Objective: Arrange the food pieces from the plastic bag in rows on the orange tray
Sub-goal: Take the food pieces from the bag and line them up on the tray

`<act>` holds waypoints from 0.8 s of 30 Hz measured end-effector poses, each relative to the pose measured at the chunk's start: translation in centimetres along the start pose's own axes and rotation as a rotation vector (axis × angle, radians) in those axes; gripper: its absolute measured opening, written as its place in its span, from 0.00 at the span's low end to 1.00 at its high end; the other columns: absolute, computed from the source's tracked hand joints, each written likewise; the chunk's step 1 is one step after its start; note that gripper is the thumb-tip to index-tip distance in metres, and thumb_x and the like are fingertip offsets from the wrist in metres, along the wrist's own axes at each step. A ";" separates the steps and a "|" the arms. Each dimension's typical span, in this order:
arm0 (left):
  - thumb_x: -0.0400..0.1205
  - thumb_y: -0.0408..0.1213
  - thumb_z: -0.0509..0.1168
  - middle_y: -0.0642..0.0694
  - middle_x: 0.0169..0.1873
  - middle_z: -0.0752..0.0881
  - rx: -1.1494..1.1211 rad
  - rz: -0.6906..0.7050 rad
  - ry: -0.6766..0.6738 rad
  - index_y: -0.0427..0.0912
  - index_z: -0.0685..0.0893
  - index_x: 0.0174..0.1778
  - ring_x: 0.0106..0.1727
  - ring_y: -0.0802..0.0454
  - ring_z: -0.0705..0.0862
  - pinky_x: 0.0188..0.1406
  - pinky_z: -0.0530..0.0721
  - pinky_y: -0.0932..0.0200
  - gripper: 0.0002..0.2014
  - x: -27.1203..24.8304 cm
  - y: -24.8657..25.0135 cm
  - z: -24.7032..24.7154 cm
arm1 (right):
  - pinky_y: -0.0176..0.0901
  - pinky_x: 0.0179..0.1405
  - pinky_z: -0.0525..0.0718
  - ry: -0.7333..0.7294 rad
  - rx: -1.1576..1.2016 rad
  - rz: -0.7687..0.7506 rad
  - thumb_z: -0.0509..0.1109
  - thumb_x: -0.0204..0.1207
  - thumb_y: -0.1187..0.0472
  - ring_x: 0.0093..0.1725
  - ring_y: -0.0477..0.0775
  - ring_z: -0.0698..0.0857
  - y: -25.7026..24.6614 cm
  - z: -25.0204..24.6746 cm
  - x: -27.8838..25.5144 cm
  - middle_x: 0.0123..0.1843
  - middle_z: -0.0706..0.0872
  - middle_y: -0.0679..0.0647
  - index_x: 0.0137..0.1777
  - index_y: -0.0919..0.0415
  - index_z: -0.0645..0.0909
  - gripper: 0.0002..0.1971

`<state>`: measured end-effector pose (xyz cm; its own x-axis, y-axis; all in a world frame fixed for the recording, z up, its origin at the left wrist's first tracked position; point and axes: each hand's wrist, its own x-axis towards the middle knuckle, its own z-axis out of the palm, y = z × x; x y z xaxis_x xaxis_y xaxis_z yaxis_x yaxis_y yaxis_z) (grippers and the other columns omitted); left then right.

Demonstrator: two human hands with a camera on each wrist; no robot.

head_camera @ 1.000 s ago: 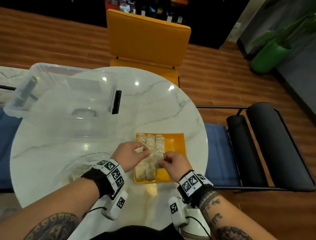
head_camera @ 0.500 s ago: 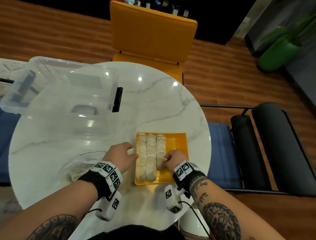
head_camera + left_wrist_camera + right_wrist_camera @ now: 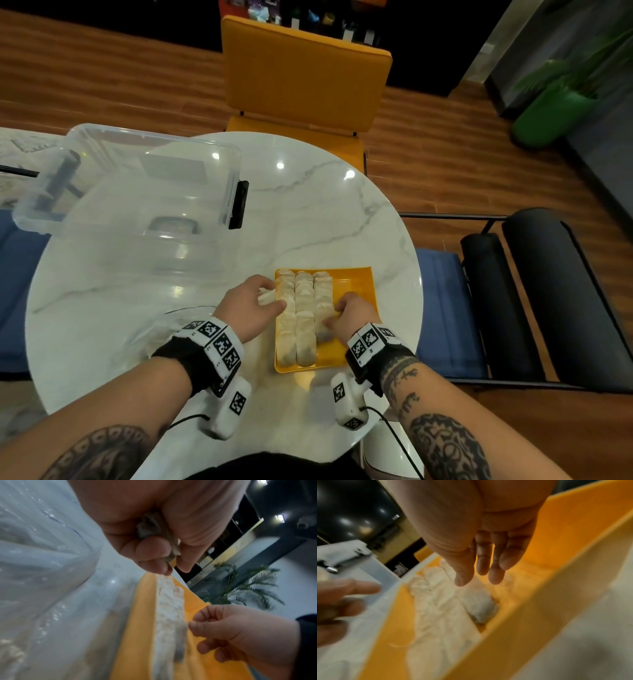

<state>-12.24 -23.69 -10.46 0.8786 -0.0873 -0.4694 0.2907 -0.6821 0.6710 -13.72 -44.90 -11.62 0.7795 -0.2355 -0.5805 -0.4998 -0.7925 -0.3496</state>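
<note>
The orange tray [image 3: 359,284] lies on the marble table and bears three rows of white food pieces [image 3: 303,318]. My left hand [image 3: 274,294] hovers at the tray's left edge and pinches one white piece [image 3: 150,526] between thumb and fingers. My right hand [image 3: 334,313] hangs over the right row with relaxed, empty fingers [image 3: 494,574]. Just below them lies the row's nearest piece [image 3: 479,605]. The clear plastic bag [image 3: 164,329], with more pieces inside, lies left of my left wrist.
A large clear plastic box [image 3: 137,192] with a black latch takes up the table's far left. An orange chair [image 3: 301,75] stands behind the table. The table edge [image 3: 416,274] curves just right of the tray. The tray's right strip holds no pieces.
My right hand lowered its piece onto the near end of the right row and let go. My left hand moved apart to the tray's left edge, still holding its piece.
</note>
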 end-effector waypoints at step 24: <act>0.84 0.43 0.68 0.45 0.38 0.86 -0.497 0.138 -0.278 0.43 0.83 0.56 0.24 0.54 0.76 0.18 0.65 0.65 0.09 -3.9 3.1 -0.6 | 0.40 0.31 0.81 0.137 0.635 -0.356 0.72 0.80 0.54 0.31 0.48 0.88 -3.2 -2.0 -7.1 0.38 0.91 0.54 0.44 0.57 0.81 0.08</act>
<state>-14.58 -24.99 -6.21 0.8080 -0.3841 -0.4468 0.3826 -0.2347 0.8936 -16.91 -41.86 -4.91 0.9545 -0.1260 -0.2702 -0.2979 -0.3656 -0.8818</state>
